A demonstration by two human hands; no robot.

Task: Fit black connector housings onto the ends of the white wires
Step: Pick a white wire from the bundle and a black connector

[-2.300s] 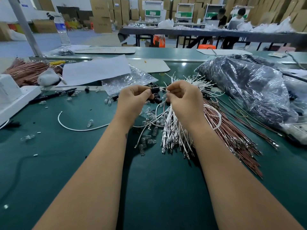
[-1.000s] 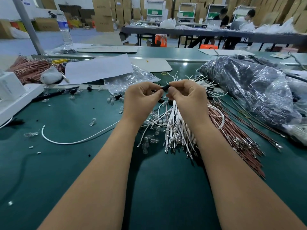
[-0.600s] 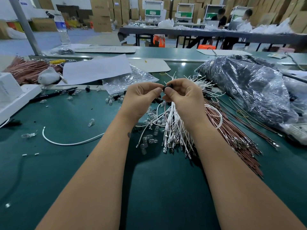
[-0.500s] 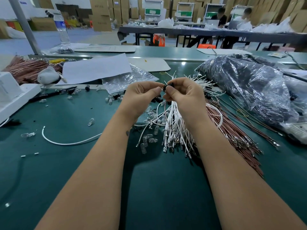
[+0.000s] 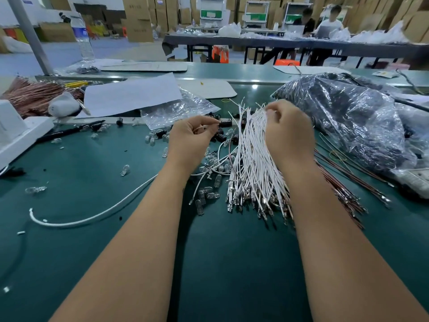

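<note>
White wires (image 5: 253,156): fanned bundle, my landmark. My right hand (image 5: 287,133) pinches its far ends; I risk dragging several out. My left hand (image 5: 192,139), just left, pinches a black housing (image 5: 224,123); it may slip.

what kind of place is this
Probably a factory assembly floor for wiring work: a green workbench heaped with cut white wires, stacked cardboard boxes behind, and other workers seated at a long table.

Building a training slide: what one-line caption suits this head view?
Left hand pinches a black connector housing while right hand picks at the white wires.
</note>
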